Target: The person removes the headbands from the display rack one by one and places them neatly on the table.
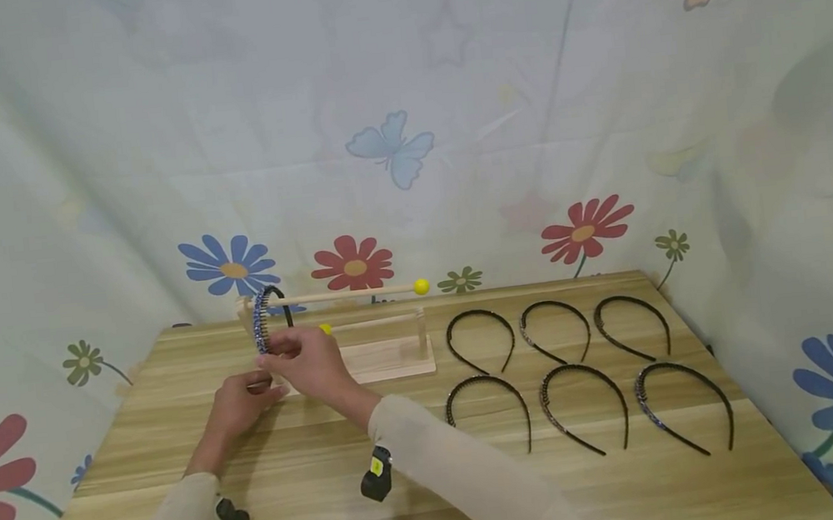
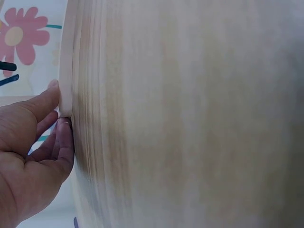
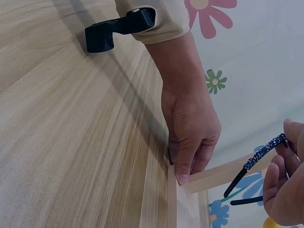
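Note:
A black headband studded with blue stones (image 1: 260, 321) hangs upright around the upper rod of a wooden rack (image 1: 389, 361), near the rod's left end. My right hand (image 1: 315, 366) pinches its stone-covered side low down, between thumb and fingers. In the right wrist view both dark tips of the headband (image 3: 259, 156) point past the rack's post. My left hand (image 1: 238, 407) grips the left front corner of the rack's base, thumb on top. The left wrist view shows the fingers curled against the end of that base (image 2: 65, 90).
Several black headbands (image 1: 581, 374) lie in two rows on the right of the wooden table (image 1: 320, 512), some with sparkling stones. Yellow balls cap the rack's rods, the upper one (image 1: 422, 287) sticking out rightward. A flowered cloth (image 1: 382, 62) hangs behind the table.

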`<move>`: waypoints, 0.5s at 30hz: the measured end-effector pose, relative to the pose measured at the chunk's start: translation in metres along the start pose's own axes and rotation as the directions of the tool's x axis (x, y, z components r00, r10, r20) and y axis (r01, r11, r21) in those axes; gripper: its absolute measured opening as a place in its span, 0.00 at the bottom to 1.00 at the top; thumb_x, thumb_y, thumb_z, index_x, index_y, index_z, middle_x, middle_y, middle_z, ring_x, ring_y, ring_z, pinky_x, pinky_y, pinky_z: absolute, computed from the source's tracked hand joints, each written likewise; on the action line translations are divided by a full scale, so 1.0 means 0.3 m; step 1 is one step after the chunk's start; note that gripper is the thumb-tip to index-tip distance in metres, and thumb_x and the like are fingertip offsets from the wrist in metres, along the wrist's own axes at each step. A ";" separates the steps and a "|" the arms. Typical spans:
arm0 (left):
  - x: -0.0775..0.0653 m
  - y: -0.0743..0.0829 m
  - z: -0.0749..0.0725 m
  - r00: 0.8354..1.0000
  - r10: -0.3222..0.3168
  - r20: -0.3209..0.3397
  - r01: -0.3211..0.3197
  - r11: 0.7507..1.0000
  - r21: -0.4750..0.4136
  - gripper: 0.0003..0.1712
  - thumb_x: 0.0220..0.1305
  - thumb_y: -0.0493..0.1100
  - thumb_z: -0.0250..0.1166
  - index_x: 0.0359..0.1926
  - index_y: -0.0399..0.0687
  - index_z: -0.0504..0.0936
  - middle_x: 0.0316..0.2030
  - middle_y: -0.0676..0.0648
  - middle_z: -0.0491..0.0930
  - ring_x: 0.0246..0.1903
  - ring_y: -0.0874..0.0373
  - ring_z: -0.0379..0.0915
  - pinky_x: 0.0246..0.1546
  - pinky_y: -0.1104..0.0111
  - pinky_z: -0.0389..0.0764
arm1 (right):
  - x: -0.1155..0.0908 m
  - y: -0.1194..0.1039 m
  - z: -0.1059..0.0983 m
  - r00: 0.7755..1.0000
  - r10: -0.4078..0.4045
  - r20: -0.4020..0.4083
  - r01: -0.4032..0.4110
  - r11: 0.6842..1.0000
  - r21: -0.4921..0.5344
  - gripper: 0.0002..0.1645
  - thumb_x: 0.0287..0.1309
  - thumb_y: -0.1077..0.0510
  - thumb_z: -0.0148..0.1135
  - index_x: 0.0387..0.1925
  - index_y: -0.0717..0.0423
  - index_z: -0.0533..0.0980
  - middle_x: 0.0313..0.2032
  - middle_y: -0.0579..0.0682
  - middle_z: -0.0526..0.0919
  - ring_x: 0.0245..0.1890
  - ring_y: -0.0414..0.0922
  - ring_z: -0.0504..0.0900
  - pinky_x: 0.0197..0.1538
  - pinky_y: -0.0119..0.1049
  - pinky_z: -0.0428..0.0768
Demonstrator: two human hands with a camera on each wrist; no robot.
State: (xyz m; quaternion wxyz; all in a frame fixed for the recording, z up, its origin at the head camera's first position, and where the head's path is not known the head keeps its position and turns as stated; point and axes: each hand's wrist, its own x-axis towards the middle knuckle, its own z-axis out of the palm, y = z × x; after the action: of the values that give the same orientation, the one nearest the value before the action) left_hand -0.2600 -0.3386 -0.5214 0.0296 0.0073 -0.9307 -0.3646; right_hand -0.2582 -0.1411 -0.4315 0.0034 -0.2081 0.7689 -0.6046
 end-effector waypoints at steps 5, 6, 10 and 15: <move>0.001 0.005 0.003 1.000 0.000 0.004 0.000 1.000 0.003 0.28 0.68 0.48 0.71 0.58 0.28 0.81 0.52 0.30 0.83 0.52 0.37 0.83 0.51 0.48 0.83 | 0.001 0.000 -0.012 1.000 -0.022 0.006 0.022 0.999 -0.038 0.09 0.61 0.53 0.74 0.42 0.51 0.88 0.34 0.37 0.88 0.32 0.27 0.81 0.38 0.22 0.80; 0.002 0.006 0.003 1.000 0.001 0.006 -0.001 1.000 0.000 0.28 0.68 0.48 0.71 0.58 0.29 0.81 0.52 0.30 0.83 0.52 0.37 0.83 0.51 0.48 0.84 | 0.001 0.000 -0.016 1.000 -0.026 0.006 0.026 0.998 -0.048 0.09 0.61 0.53 0.74 0.42 0.51 0.88 0.34 0.37 0.88 0.32 0.26 0.81 0.38 0.22 0.79; 0.002 0.009 0.002 1.000 0.004 0.013 -0.004 1.000 -0.012 0.28 0.68 0.48 0.70 0.59 0.29 0.81 0.52 0.31 0.84 0.52 0.38 0.83 0.49 0.51 0.85 | 0.005 0.000 -0.034 0.999 -0.039 0.009 0.040 0.996 -0.084 0.11 0.63 0.51 0.72 0.43 0.50 0.88 0.33 0.37 0.89 0.32 0.26 0.81 0.36 0.22 0.79; -0.002 0.012 -0.001 1.000 -0.001 0.023 0.002 1.000 -0.025 0.29 0.68 0.48 0.70 0.59 0.28 0.80 0.54 0.31 0.83 0.52 0.37 0.83 0.49 0.51 0.85 | 0.012 -0.001 -0.057 0.999 -0.039 -0.008 0.038 0.996 -0.080 0.12 0.64 0.51 0.71 0.45 0.52 0.87 0.34 0.40 0.89 0.32 0.27 0.82 0.34 0.23 0.79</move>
State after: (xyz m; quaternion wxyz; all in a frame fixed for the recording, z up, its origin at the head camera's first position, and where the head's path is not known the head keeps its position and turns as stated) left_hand -0.2592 -0.3362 -0.5188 0.0185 0.0035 -0.9264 -0.3761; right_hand -0.2657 -0.1265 -0.4258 -0.0202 -0.2198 0.7883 -0.5743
